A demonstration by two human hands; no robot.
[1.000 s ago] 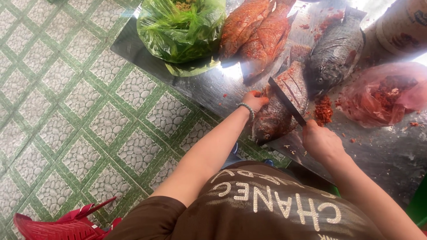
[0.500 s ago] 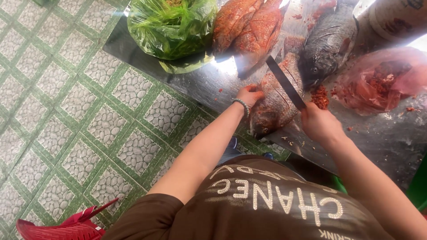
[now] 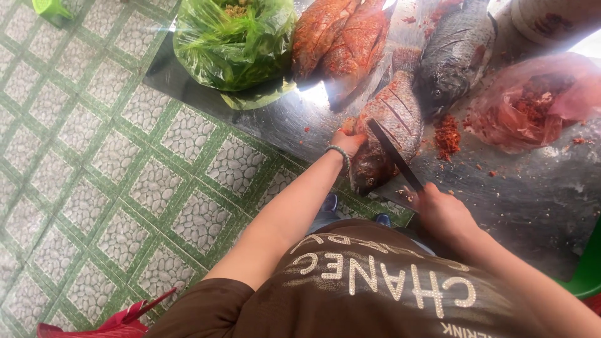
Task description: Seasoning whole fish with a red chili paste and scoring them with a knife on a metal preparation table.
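Seen from above, a person in a brown shirt stands at a wet metal bench (image 3: 300, 119) and works on a scored fish (image 3: 388, 134) that lies near the bench's front edge, head toward the person. The left hand (image 3: 348, 141) presses flat on the fish's near flank, fingers spread and closed on nothing, a beaded bracelet (image 3: 339, 153) on the wrist just behind it. The right hand (image 3: 438, 209) is wrapped tight around the handle of a dark knife (image 3: 394, 153), whose blade slants across the fish's body, resting on or just over the skin; which of the two cannot be told. Several parallel cuts already cross the upper flank.

Beyond the scored fish lie two reddish fish (image 3: 341, 37) side by side, and beside them, farther from the person, a dark grey fish (image 3: 454, 56). Right of the scored fish sits a small heap of red paste (image 3: 447, 134), and past that a pink plastic bag (image 3: 532, 103) with more red paste inside. Left of the reddish fish stands a green bag of leafy herbs (image 3: 231, 37). Green-and-grey tiled floor (image 3: 94, 163) lies left of the bench.

Judging by the cuts, scoring of the flank is under way. A next cut would call for the left hand to keep the slippery fish steady, fingers clear of the blade's path.
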